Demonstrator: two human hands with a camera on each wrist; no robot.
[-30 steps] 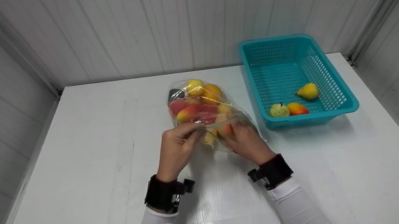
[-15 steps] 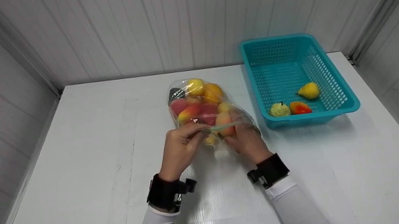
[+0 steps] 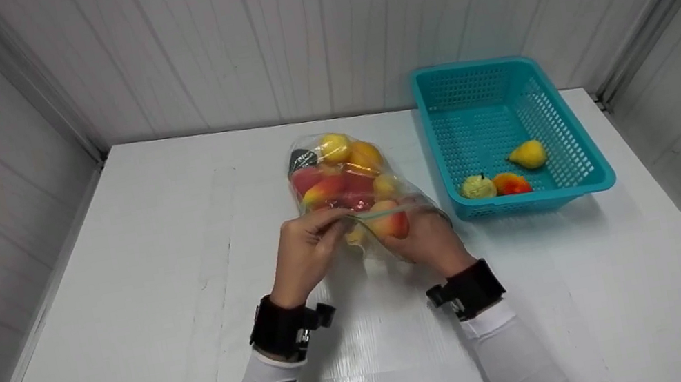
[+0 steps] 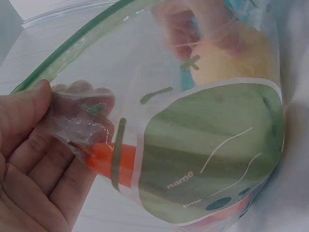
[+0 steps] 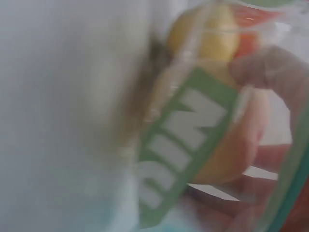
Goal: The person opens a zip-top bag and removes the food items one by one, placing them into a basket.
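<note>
A clear zip bag (image 4: 159, 58) with green printing lies on the white table, packed with fruit. In the head view it shows a yellow fruit (image 3: 334, 148), an orange (image 3: 365, 157), a red-yellow mango (image 3: 323, 192) and a dark fruit (image 3: 302, 160). My left hand (image 3: 307, 253) pinches the left side of the bag's mouth between thumb and fingers. My right hand (image 3: 427, 236) is inside the mouth, thumb and fingers curled round a peach-like yellow and red fruit (image 5: 236, 145). The green zip strip (image 4: 72, 46) runs along the mouth; the right fingertips are partly hidden by film and fruit.
A turquoise basket (image 3: 435, 153) stands right of the bag, by the back wall. In it lie a yellow pear (image 3: 528, 154), a pale green netted fruit (image 3: 477, 187) and a red-orange fruit (image 3: 512, 184). Panel walls (image 3: 204, 54) enclose the table (image 3: 141, 289).
My right hand has shifted slightly right, and more of the peach-like fruit shows in the bag. The left hand keeps its pinch. In the basket, the red-orange fruit has rolled a little.
</note>
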